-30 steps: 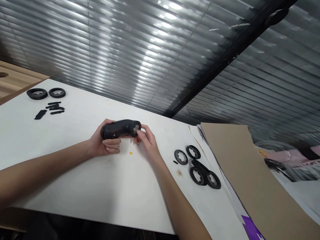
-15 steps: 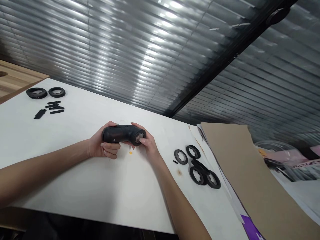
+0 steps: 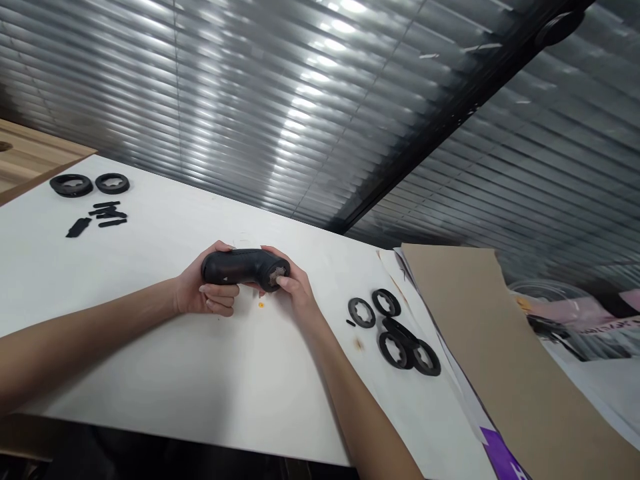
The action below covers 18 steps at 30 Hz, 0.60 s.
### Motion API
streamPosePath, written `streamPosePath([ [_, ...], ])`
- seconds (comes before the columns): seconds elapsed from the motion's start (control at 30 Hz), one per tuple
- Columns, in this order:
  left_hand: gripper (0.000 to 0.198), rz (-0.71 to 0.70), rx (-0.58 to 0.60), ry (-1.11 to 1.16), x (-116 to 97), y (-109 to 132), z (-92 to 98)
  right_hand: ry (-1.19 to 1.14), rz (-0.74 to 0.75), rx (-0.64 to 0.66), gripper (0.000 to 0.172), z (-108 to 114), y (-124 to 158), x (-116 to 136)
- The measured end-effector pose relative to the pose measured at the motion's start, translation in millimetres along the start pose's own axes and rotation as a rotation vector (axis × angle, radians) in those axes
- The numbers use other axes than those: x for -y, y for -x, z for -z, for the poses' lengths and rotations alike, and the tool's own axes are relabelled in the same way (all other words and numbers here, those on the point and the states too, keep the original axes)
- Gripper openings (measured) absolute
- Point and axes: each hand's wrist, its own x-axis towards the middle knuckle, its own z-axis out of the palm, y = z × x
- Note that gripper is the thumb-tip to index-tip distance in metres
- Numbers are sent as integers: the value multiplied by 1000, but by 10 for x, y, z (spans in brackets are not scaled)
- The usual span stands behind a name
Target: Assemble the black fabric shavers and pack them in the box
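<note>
Above the middle of the white table [image 3: 180, 380], both hands hold a black, bent handheld device [image 3: 235, 266]. Its round end face, greyish and mesh-like in the centre, points toward me on the right. My left hand [image 3: 203, 287] wraps around the straight body, thumb on top and fingers beneath. At the angled end, my right hand [image 3: 295, 283] grips the head, its thumb pressed on the edge of the grey face. Just below the device lies a tiny orange piece [image 3: 261, 305] on the table. A small white mark shows on the device's side.
Several black rings with notched openings [image 3: 362, 313] lie right of my right hand. Far left are two more black rings [image 3: 113, 183] and several thin black strips [image 3: 113, 223]. A brown cardboard sheet [image 3: 480, 320] covers the right side; metal blinds [image 3: 240, 120] rise behind.
Almost nothing differs. The device and both hands sit very slightly further left in the picture, with the grip unchanged.
</note>
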Motion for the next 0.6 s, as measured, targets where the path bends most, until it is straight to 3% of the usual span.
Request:
streamPosePath([
  [0.17, 52, -103, -41, -157, 97, -38, -48, -96, 36, 18, 67, 86, -39, -151],
  [0.33, 47, -431, -320, -485, 297, -56, -121, -130, 59, 23, 76, 132, -62, -279],
  [0.5, 78, -550, -585, -741, 346, -46, -118, -43, 57, 105, 74, 68, -71, -257],
  [0.6, 87, -579, -589, -844, 355, -54, -113, 69, 59, 83, 74, 2, -99, -272],
])
